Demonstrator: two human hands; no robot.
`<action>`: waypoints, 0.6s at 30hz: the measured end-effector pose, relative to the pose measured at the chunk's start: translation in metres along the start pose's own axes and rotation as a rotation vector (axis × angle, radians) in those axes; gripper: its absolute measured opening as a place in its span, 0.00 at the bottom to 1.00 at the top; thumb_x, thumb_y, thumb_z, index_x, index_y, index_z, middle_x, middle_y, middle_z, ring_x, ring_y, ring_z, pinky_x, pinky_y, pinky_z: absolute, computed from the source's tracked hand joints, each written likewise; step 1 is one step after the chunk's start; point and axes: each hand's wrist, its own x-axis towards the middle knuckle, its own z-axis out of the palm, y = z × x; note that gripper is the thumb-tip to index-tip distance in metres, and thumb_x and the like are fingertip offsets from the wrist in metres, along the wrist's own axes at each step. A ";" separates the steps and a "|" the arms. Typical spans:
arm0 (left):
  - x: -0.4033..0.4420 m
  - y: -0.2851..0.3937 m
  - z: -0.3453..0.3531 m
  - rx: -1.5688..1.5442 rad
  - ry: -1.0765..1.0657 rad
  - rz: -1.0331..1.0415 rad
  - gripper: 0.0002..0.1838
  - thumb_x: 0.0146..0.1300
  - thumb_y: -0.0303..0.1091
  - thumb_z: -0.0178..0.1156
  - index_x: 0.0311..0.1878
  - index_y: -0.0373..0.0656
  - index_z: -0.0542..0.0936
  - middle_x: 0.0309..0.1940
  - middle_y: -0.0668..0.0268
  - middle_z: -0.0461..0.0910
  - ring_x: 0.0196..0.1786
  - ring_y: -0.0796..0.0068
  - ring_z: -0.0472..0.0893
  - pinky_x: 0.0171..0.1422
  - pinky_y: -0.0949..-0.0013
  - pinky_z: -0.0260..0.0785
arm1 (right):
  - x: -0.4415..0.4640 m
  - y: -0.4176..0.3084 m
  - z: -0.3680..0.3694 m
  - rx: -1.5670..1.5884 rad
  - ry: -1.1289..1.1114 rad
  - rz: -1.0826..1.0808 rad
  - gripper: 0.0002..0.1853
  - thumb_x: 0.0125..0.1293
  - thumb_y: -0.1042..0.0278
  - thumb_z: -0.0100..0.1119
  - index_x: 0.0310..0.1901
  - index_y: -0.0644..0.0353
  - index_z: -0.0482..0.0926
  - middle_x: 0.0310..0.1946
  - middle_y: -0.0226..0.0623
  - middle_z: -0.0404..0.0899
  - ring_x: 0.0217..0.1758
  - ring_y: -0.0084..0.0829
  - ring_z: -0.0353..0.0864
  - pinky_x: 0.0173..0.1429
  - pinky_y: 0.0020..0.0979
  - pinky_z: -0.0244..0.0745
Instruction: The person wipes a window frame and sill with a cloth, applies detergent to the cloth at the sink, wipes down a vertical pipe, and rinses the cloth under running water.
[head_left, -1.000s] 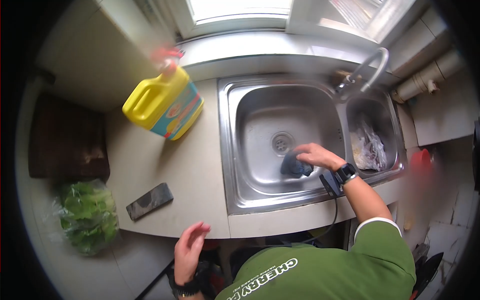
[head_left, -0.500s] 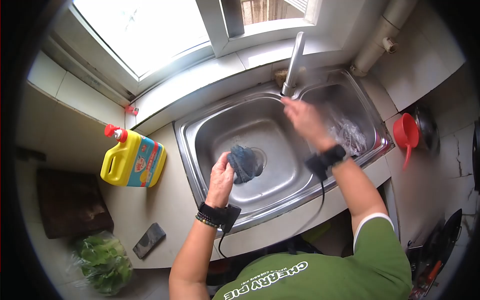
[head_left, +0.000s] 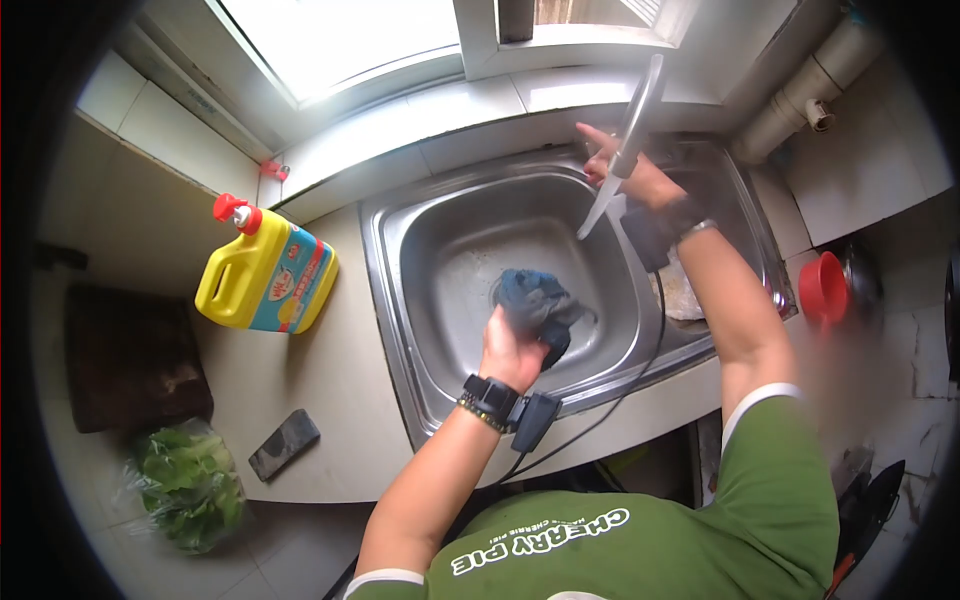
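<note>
A wet-looking dark blue-grey cloth [head_left: 540,300] is bunched in my left hand [head_left: 512,352], whose fingers are closed on it low over the large basin of the steel sink [head_left: 440,270]. From the faucet [head_left: 642,105] a stream of water [head_left: 600,210] runs into that basin, to the right of the cloth. My right hand [head_left: 603,160] is beside the faucet, partly hidden behind its spout. Its index finger points out to the left and nothing shows in its grasp. The faucet's handle cannot be seen.
Left of the sink, a yellow detergent jug [head_left: 270,275] with a red pump and a dark flat block [head_left: 284,445] rest on the counter. Bagged leafy greens [head_left: 188,485] lie lower left. A red dipper [head_left: 823,288] hangs at right. Crumpled plastic [head_left: 680,292] lies in the small basin.
Water now flows from the faucet. My right hand has gone up behind the spout with its index finger extended. My left hand has carried the cloth rightward within the basin.
</note>
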 end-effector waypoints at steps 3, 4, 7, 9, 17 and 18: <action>0.013 -0.011 0.010 -0.085 -0.069 -0.033 0.20 0.67 0.44 0.41 0.51 0.44 0.76 0.50 0.59 0.78 0.54 0.60 0.75 0.62 0.51 0.61 | -0.070 -0.036 0.026 0.209 -0.142 0.218 0.37 0.65 0.56 0.54 0.72 0.46 0.48 0.65 0.43 0.61 0.59 0.30 0.69 0.47 0.27 0.73; 0.016 -0.012 0.015 -0.124 -0.094 -0.042 0.20 0.67 0.43 0.40 0.51 0.43 0.76 0.50 0.58 0.78 0.55 0.58 0.75 0.63 0.48 0.61 | -0.091 -0.023 0.046 0.170 -0.123 0.305 0.39 0.65 0.50 0.52 0.72 0.54 0.46 0.58 0.39 0.71 0.48 0.28 0.75 0.37 0.30 0.74; 0.029 -0.020 0.016 -0.143 -0.157 -0.049 0.23 0.67 0.49 0.39 0.57 0.45 0.71 0.58 0.57 0.71 0.62 0.57 0.68 0.67 0.44 0.54 | -0.138 -0.009 0.092 0.739 -0.124 0.704 0.38 0.67 0.37 0.44 0.67 0.58 0.55 0.66 0.43 0.60 0.67 0.38 0.62 0.60 0.46 0.68; 0.035 -0.023 0.016 -0.107 -0.122 -0.038 0.26 0.67 0.55 0.40 0.59 0.48 0.68 0.63 0.58 0.65 0.65 0.59 0.63 0.68 0.42 0.48 | -0.133 0.028 0.106 1.232 -0.117 0.595 0.30 0.69 0.44 0.46 0.61 0.60 0.62 0.58 0.42 0.68 0.60 0.37 0.70 0.59 0.44 0.69; 0.049 -0.025 0.008 0.031 -0.049 0.043 0.23 0.67 0.57 0.46 0.56 0.53 0.73 0.55 0.66 0.74 0.60 0.64 0.70 0.66 0.47 0.56 | -0.118 -0.025 0.134 0.783 0.321 0.231 0.15 0.58 0.79 0.52 0.49 0.65 0.74 0.42 0.33 0.77 0.45 0.24 0.75 0.52 0.25 0.69; 0.053 -0.022 0.001 0.018 -0.085 0.068 0.24 0.67 0.57 0.46 0.53 0.47 0.73 0.50 0.62 0.77 0.55 0.63 0.74 0.63 0.51 0.62 | -0.123 -0.035 0.143 0.732 0.311 0.213 0.16 0.59 0.78 0.52 0.51 0.64 0.73 0.45 0.33 0.76 0.48 0.25 0.74 0.56 0.26 0.68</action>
